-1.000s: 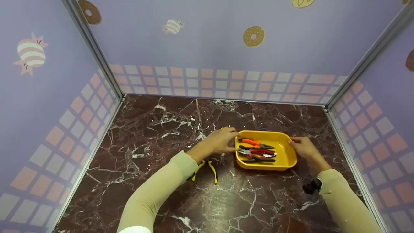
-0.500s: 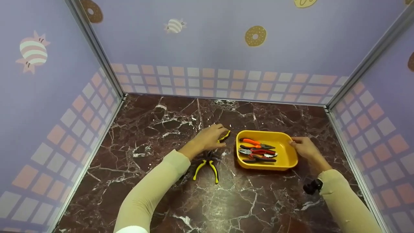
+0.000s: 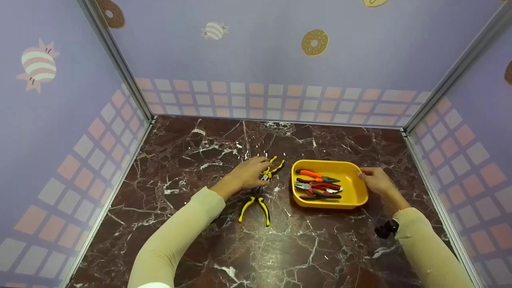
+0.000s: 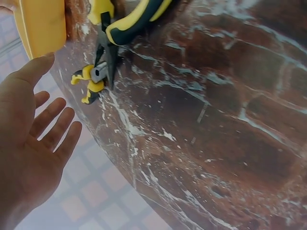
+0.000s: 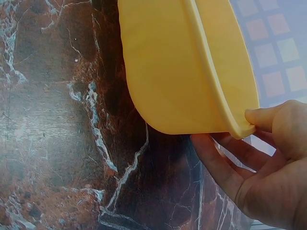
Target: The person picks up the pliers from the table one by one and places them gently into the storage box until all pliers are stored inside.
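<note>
My left hand [image 3: 250, 173] hovers with fingers extended near two yellow-and-black pliers on the table. The farther pliers [image 3: 269, 174] have spread handles pointing toward the back wall; the hand partly hides their head. Nearer to me, the second pliers [image 3: 262, 202] point their handles my way, with their jaws under the hand. In the left wrist view the palm [image 4: 29, 143] holds nothing. My right hand [image 3: 379, 184] grips the right end of a yellow plastic box [image 3: 352, 205], thumb inside the rim and fingers outside. Inside lie orange-handled pliers [image 3: 314, 175], red-handled pliers [image 3: 324, 187] and dark-handled pliers [image 3: 320, 196].
The tabletop [image 3: 192, 240] is dark red marble pattern with white veins. Lilac panels enclose it at the back [image 3: 260, 60], left [image 3: 60, 120] and right [image 3: 472, 160]. Small white specks lie behind the left hand.
My left hand has left the box's left rim and moved left, passing over the farther yellow-and-black pliers and uncovering their handles. The right hand keeps its grip on the box.
</note>
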